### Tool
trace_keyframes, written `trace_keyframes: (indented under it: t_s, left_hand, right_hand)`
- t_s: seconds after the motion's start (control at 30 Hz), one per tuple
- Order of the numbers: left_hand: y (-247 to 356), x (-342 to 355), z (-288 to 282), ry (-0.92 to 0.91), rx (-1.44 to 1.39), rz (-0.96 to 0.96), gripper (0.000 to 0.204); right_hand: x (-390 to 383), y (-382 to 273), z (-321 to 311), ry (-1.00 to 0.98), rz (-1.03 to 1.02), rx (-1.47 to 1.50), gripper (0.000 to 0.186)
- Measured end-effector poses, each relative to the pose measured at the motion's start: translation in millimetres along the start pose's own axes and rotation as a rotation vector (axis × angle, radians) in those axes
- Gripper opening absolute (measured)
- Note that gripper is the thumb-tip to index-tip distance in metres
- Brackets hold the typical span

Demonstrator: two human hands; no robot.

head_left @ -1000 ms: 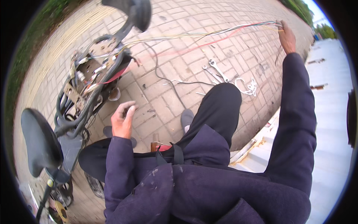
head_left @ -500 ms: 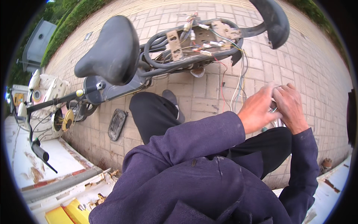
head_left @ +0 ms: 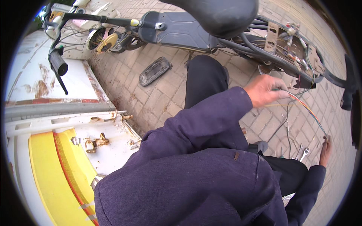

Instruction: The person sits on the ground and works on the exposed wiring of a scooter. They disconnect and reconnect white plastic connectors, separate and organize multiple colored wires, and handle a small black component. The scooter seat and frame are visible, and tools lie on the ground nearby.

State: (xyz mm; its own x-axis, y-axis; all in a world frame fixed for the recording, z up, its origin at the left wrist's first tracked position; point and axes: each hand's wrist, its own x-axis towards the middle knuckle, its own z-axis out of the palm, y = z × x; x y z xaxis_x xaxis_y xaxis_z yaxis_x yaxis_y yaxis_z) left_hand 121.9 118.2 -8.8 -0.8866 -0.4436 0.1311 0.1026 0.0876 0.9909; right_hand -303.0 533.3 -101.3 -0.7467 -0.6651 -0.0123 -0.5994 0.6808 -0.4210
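Note:
A bundle of coloured wires bows between my two hands over the paving. My left hand is closed on one end of it, beside the open frame of an electric scooter. Farther right and nearer to me, my right hand pinches the other end with its fingertips. Thin loose wires hang and lie on the bricks below. Across the front stretches the scooter, with its black seat, grey deck and a cluster of exposed wire connectors in the rear frame.
A black oblong plastic cover lies on the paving. Near my right knee lies a wrench among other tools. The handlebar juts out at the left. A rusty white metal body with a yellow panel stands close on my left.
My hands, close together before, are now apart with the wire bundle stretched between them. The view has swung, so the scooter sits farther right and more of the yellow panel shows.

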Motion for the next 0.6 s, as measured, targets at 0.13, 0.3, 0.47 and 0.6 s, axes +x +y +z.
trace_keyframes:
  t_s: [0.13,0.3,0.47,0.6]
  left_hand:
    - [-42,-12,-46,0.216,0.453,-0.091,0.024]
    - [-92,-17,-32,-0.021,1.088,-0.230,0.031]
    - [-66,-7,19,0.043,0.705,0.098,0.065]
    - [-41,2,59,-0.255,0.293,0.009,0.060]
  right_hand:
    - [23,5,-41,0.129,-0.086,-0.011,0.041]
    - [28,-117,-42,0.116,-0.092,-0.557,0.032]
    - [-1,-262,13,0.032,-0.803,-0.434,0.013]
    - [-22,-312,59,-0.100,-0.874,-0.345,0.013]
